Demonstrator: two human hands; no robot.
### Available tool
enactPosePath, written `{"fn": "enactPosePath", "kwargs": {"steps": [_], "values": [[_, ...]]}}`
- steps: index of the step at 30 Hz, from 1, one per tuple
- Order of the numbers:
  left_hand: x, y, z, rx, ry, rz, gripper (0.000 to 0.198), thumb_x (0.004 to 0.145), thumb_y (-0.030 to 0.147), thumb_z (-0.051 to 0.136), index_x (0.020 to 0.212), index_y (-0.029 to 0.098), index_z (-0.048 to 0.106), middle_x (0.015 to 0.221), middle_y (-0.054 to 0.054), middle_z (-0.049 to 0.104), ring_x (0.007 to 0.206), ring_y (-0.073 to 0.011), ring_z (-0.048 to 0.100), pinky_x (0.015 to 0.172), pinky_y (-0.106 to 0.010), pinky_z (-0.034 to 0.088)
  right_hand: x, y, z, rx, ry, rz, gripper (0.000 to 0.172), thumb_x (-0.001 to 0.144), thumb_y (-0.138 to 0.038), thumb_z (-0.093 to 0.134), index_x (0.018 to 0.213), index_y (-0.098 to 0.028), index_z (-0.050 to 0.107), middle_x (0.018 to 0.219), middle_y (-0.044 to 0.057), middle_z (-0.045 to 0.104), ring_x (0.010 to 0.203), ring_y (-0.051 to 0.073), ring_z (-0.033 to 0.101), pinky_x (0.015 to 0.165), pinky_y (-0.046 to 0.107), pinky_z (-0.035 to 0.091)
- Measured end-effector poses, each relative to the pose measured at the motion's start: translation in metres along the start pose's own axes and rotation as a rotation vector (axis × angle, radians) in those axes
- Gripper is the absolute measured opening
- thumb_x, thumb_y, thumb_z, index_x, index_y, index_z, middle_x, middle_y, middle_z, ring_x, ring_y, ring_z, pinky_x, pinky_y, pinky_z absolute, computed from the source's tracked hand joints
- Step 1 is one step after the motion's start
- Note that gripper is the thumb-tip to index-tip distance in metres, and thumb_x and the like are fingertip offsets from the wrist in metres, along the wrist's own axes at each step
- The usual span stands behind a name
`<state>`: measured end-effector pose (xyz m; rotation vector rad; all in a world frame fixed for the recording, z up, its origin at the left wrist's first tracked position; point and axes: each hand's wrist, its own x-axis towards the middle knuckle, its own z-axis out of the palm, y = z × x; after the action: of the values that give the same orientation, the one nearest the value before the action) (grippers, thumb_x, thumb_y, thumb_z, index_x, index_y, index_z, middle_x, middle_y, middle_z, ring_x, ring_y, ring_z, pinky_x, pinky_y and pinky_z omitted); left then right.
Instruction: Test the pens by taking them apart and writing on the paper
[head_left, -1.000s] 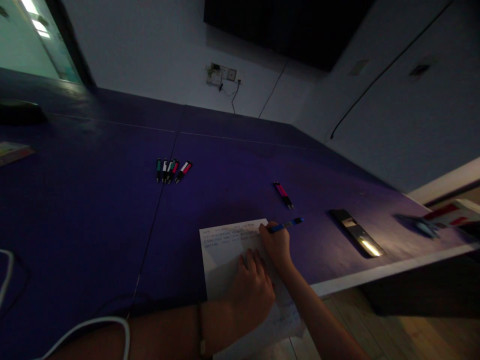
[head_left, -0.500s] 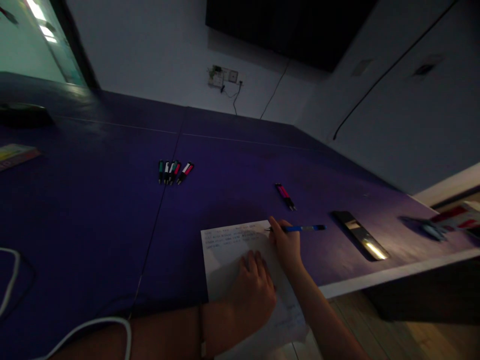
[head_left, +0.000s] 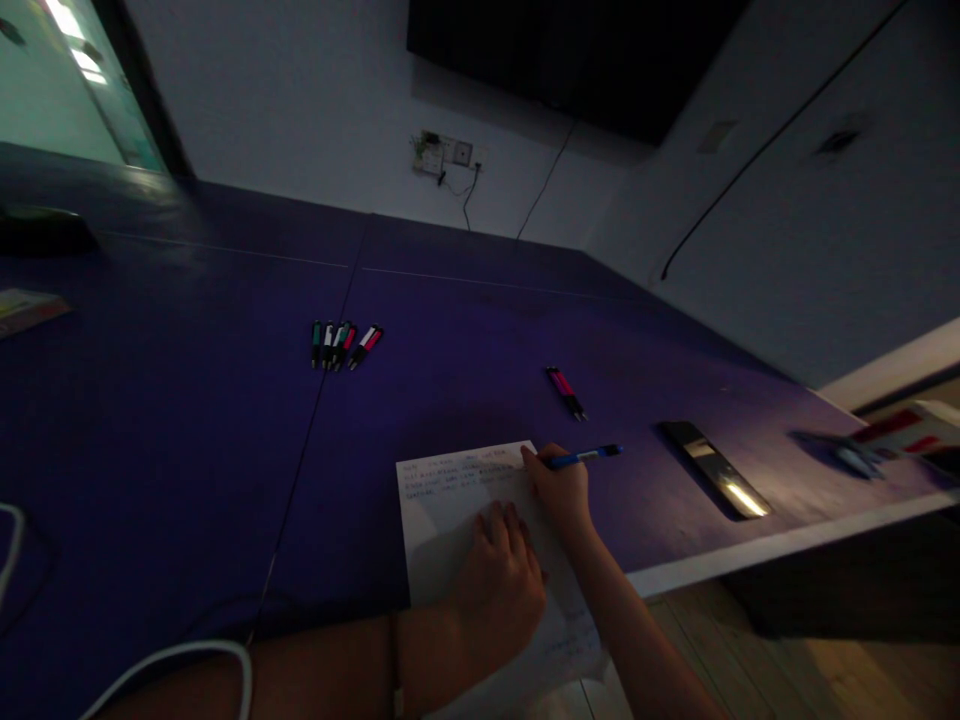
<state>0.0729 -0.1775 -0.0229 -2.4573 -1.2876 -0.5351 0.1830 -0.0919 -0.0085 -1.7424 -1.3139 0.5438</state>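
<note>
A white sheet of paper (head_left: 439,535) with several lines of handwriting near its top lies on the purple table (head_left: 225,420). My left hand (head_left: 504,575) rests flat on the sheet, fingers stretched out. In my right hand (head_left: 561,495) is a blue pen (head_left: 589,455), gripped at the sheet's upper right corner with its back end pointing right. The pen's tip is hidden behind my fingers. Beyond the right hand lies a pair of pink-and-black pens (head_left: 566,393).
Several green, white and red pens (head_left: 345,345) lie in a group left of centre. A dark phone (head_left: 712,470) sits near the table's right edge, with a red-and-white box (head_left: 911,430) farther right. A white cable (head_left: 180,650) curves at lower left.
The pen has tilted, its back end now higher and closer in, and my right-hand fingers have curled further round it. The left hand stays on the paper. The whole view shifted slightly.
</note>
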Motion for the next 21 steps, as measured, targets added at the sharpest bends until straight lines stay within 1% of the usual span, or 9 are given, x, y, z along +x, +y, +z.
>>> {"fn": "enactPosePath", "kwargs": {"steps": [6, 9, 14, 21], "values": [[-0.0002, -0.0003, 0.0009, 0.005, 0.033, 0.015, 0.038, 0.077, 0.032, 0.04, 0.094, 0.007, 0.062, 0.102, -0.018, 0.058, 0.093, -0.0297, 0.053, 0.072, -0.041, 0.044, 0.0028, 0.0009, 0.0018, -0.117, 0.025, -0.041, 0.024, 0.057, -0.034, 0.048, 0.042, -0.018, 0.04, 0.036, -0.005, 0.035, 0.039, 0.009, 0.032, 0.04, 0.022, 0.025], [0.0, 0.0002, 0.0005, 0.007, 0.028, 0.001, 0.038, 0.077, 0.033, 0.04, 0.094, 0.007, 0.062, 0.101, -0.017, 0.059, 0.093, -0.0288, 0.053, 0.072, -0.039, 0.045, 0.0025, 0.0018, 0.0018, -0.154, 0.03, -0.056, 0.023, 0.057, -0.034, 0.047, 0.042, -0.018, 0.041, 0.037, -0.004, 0.035, 0.04, 0.009, 0.033, 0.041, 0.022, 0.025], [-0.0004, 0.0004, 0.0015, 0.007, 0.047, 0.004, 0.037, 0.076, 0.033, 0.042, 0.093, 0.007, 0.062, 0.101, -0.018, 0.059, 0.093, -0.0297, 0.053, 0.072, -0.04, 0.045, 0.0014, 0.0012, 0.0021, -0.133, 0.009, -0.061, 0.023, 0.058, -0.036, 0.046, 0.044, -0.018, 0.042, 0.037, -0.004, 0.036, 0.04, 0.009, 0.033, 0.041, 0.022, 0.026], [-0.0008, 0.0003, -0.0006, 0.011, 0.036, -0.002, 0.037, 0.075, 0.033, 0.043, 0.094, 0.007, 0.062, 0.101, -0.017, 0.059, 0.093, -0.0293, 0.053, 0.071, -0.039, 0.045, 0.0004, -0.0006, 0.0014, -0.139, 0.006, -0.059, 0.024, 0.058, -0.036, 0.046, 0.044, -0.018, 0.042, 0.036, -0.004, 0.037, 0.039, 0.01, 0.034, 0.041, 0.022, 0.027]]}}
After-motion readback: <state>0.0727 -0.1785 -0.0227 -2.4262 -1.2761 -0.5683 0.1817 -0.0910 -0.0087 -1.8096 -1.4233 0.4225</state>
